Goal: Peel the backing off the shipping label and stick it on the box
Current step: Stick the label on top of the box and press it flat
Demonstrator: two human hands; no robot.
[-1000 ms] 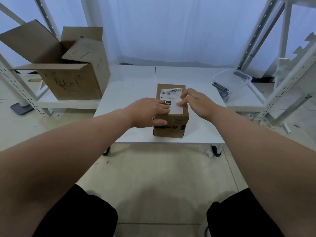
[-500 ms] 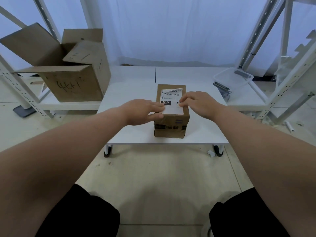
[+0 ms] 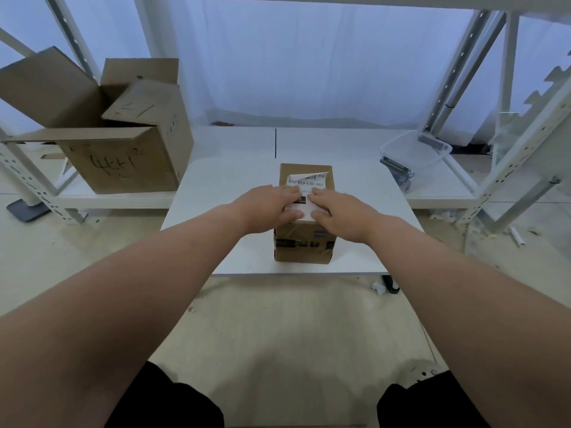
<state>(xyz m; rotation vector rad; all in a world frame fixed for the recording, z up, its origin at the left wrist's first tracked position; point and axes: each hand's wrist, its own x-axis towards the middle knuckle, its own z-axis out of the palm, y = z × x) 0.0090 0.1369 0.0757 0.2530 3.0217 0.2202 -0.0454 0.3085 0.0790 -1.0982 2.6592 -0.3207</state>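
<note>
L hand (image 3: 265, 205) slid onto label (image 3: 306, 182) beside R hand (image 3: 340, 213); fingers flat, pressing, gripping nothing. We shd smooth twd curled far edge.

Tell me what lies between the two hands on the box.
Head view: a narrow strip of the shipping label, black block included, shows between the left hand and right hand atop the box.
</note>
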